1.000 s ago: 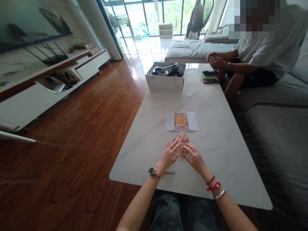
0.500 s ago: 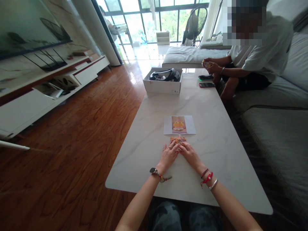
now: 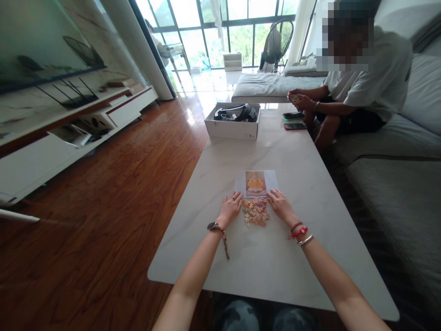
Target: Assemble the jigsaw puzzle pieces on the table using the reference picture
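Left hand (image 3: 231,208) and right hand (image 3: 280,205) lie palm down with fingers extended, gripping nothing visible, fingertips at the lower corners of a printed picture sheet (image 3: 255,183). Between the hands, just below the sheet, is a loose heap of small jigsaw pieces (image 3: 255,212). White marbled surface (image 3: 206,257) runs from the heap to the near edge and both long sides, all well apart from it. An open white box (image 3: 232,131) stands toward the far end, phones (image 3: 294,126) near the right edge.
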`<action>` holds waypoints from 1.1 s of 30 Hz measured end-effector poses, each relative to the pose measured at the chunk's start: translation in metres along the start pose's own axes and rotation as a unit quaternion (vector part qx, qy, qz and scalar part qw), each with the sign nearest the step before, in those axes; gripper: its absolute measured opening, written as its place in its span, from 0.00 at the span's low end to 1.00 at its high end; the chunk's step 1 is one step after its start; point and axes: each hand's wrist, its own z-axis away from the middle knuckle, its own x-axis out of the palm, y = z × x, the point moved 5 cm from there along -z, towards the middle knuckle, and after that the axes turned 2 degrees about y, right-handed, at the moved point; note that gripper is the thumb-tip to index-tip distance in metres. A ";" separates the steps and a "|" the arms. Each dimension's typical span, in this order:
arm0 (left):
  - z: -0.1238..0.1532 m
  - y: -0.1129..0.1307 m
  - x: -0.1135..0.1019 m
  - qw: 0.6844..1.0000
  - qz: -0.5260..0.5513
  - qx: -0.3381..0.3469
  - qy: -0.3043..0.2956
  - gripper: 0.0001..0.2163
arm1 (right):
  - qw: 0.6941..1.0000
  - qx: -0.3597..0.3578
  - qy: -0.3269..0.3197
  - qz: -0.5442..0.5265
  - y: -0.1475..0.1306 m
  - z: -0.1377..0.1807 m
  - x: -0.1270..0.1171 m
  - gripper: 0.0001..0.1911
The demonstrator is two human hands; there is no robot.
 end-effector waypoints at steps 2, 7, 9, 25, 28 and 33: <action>-0.009 -0.003 0.004 0.999 -0.022 0.015 -0.018 0.18 | 0.999 0.004 -0.027 0.028 0.005 -0.006 0.007 0.18; -0.018 -0.004 0.007 0.999 -0.027 0.017 -0.015 0.19 | 0.999 0.022 -0.018 0.034 0.005 -0.013 0.011 0.18; -0.017 -0.002 0.004 1.000 -0.021 0.019 -0.003 0.19 | 1.000 0.024 0.002 0.016 0.001 -0.012 0.006 0.19; 0.173 -0.002 -0.036 0.980 0.099 -0.132 0.113 0.12 | 0.970 0.162 0.045 -0.174 -0.022 0.179 -0.067 0.14; 0.143 0.020 -0.034 0.979 0.137 -0.122 0.088 0.11 | 0.965 0.175 0.038 -0.192 -0.039 0.139 -0.071 0.15; 0.083 0.039 -0.020 0.975 0.146 -0.151 0.067 0.11 | 0.976 0.162 0.018 -0.142 -0.057 0.072 -0.052 0.14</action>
